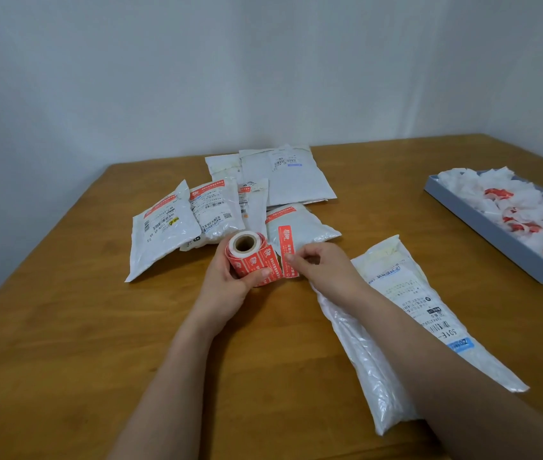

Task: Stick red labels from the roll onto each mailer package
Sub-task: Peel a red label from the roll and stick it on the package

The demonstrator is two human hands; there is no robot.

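While the left hand point(230, 277) wraps its fingers round the roll of red labels point(251, 257), holding it just above the middle of the worktop point(64, 327), the right hand point(320, 263) pinches the loose end of the label strip point(288, 252) between thumb and fingertips, right beside the roll. So both hands have hold of something here. A bunch of white mailer packages point(230, 207) sits fanned out toward the far edge, overlapping each other, and several already show red labels. 1 long mailer point(406, 303) lies on its own toward the right side, running from mid-worktop to the near edge, partly under the right forearm. Over at the right edge there's a grey tray point(482, 224) heaped with crumpled white backing paper and red scraps.
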